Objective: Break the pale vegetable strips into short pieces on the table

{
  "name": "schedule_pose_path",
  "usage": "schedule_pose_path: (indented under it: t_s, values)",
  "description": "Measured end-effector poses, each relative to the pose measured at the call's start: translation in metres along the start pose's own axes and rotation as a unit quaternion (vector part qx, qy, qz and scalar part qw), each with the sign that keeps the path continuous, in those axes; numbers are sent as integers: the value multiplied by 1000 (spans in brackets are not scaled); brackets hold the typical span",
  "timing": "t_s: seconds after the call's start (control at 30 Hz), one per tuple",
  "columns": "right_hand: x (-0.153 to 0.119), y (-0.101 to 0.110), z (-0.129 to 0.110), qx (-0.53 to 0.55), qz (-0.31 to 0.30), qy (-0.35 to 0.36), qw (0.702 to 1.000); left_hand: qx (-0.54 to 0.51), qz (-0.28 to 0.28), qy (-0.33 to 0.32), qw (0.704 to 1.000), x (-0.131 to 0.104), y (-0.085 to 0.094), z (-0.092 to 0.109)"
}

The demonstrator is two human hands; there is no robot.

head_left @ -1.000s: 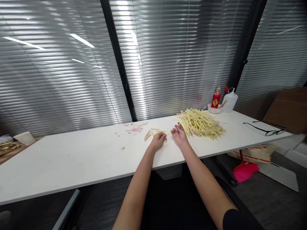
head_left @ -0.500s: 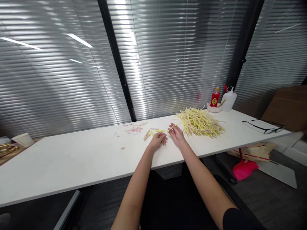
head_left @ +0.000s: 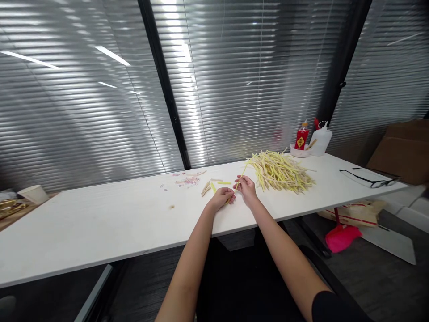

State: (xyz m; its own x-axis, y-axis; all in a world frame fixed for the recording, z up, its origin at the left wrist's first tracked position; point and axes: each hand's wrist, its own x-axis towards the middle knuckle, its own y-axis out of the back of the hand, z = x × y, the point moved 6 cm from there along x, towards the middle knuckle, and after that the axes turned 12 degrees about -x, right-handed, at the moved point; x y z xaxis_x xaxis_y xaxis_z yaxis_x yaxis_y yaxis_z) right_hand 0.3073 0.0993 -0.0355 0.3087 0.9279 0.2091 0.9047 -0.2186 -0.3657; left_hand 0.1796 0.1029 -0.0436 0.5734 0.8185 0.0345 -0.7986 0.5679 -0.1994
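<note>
Both my hands hold one thin yellow strip point(head_left: 244, 171), which looks like a pipe cleaner, above the front half of the table. My left hand point(head_left: 221, 198) is closed on its lower end, partly hiding it. The fingers of my right hand point(head_left: 246, 188) pinch it higher up, and its free tip points away from me. To the right of my hands lies a big loose pile of similar yellow and beige strips point(head_left: 281, 172). Short yellow pieces point(head_left: 224, 182) and short beige pieces point(head_left: 205, 189) rest just beyond my left hand.
Small pinkish loops point(head_left: 188, 180) lie scattered on the white table point(head_left: 110, 219). At the back right, a red bottle point(head_left: 301, 137) stands in a shallow bowl point(head_left: 299, 153) beside a white squeeze bottle point(head_left: 321, 139). Black glasses point(head_left: 377, 182) lie near the right end.
The yellow strip has swung more upright, its free tip now pointing away from me. My right hand has shifted and turned slightly, while my left stays nearly in place.
</note>
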Motion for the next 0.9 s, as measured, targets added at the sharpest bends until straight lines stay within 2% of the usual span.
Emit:
schedule_pose_path:
  t_s: [0.23,0.43,0.7,0.77,0.83,0.87,0.9]
  values:
    - [1,1,1,50,-5,7,999,-29,-40,20,999,-1,-4,0]
    - [0,0,2,63,-21,-1,998,-63,-50,60,995,-6,-11,1]
    - [1,1,6,27,-13,-4,1000,-40,-79,28,996,-3,-20,1]
    - [2,3,4,-1,3,1,1000,-3,-34,-13,999,0,-12,4]
    - [4,8,-3,-41,27,12,999,99,67,-88,989,-1,6,15]
    - [7,12,-9,-67,38,20,997,176,132,-125,968,-5,15,22]
    - [10,17,-16,-96,50,29,994,263,196,-150,933,-9,24,29]
